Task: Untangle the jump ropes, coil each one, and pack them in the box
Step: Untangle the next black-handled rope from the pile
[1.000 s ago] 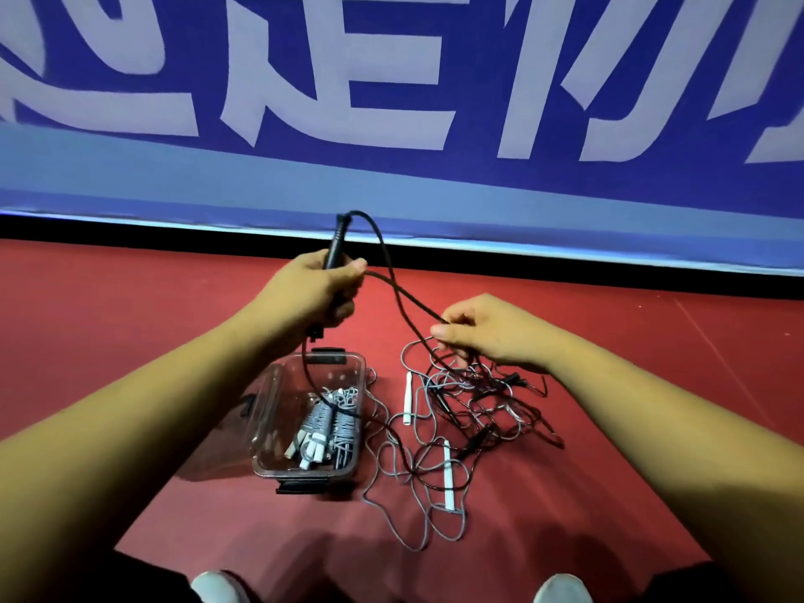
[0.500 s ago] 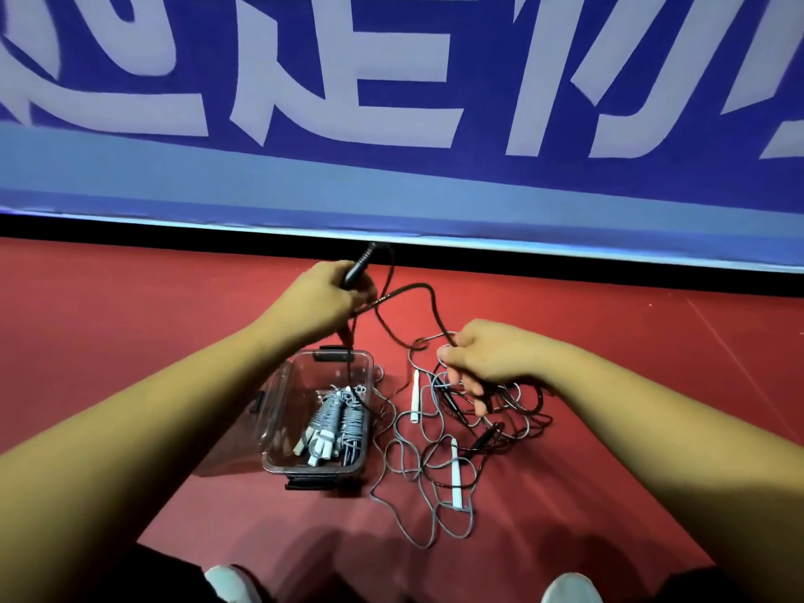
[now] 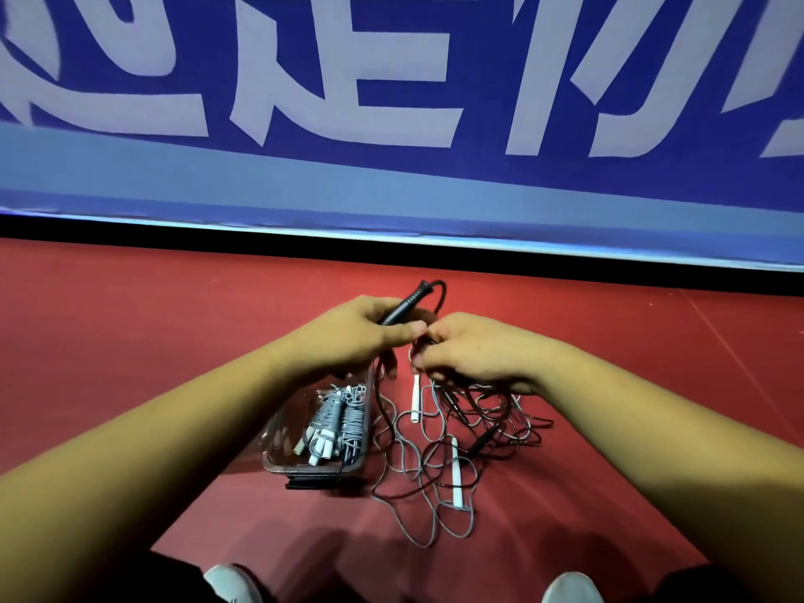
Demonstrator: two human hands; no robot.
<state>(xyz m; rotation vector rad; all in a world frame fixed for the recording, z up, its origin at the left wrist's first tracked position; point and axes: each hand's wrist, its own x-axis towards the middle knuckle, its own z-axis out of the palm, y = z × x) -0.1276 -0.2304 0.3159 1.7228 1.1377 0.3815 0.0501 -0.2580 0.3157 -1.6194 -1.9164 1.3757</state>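
1. Red sports floor (image 3: pixel 130 341) is bounded at the far side by a black strip and a blue banner (image 3: pixel 391 180) printed with large white characters.
2. A black handle (image 3: pixel 407 300) is gripped in the left hand (image 3: pixel 361 332), with fingers and thumb curled round it. The upper end of the handle projects up and to the right, and a black cord (image 3: pixel 441 293) loops from it down towards the right hand (image 3: pixel 474 350).
3. The right hand is held just beside the left. Its fingers are curled and cord is pinched between them; the number of strands held is hidden by the fingers.
4. The tangle of black and grey ropes (image 3: pixel 470 437) is spread on the floor below the right hand. Two white handles (image 3: pixel 415 398) (image 3: pixel 457 472) and a second black handle (image 3: pixel 483 439) are seen within it.
5. The clear box (image 3: pixel 272 450) is placed on the floor just left of the tangle. Its far end is covered by the left hand. Coiled grey ropes (image 3: pixel 339 424) with white handles are laid inside, and a black latch (image 3: pixel 311 483) is fitted at the near end.
6. Two light shoe tips (image 3: pixel 235 583) (image 3: pixel 572 587) are visible at the bottom edge.
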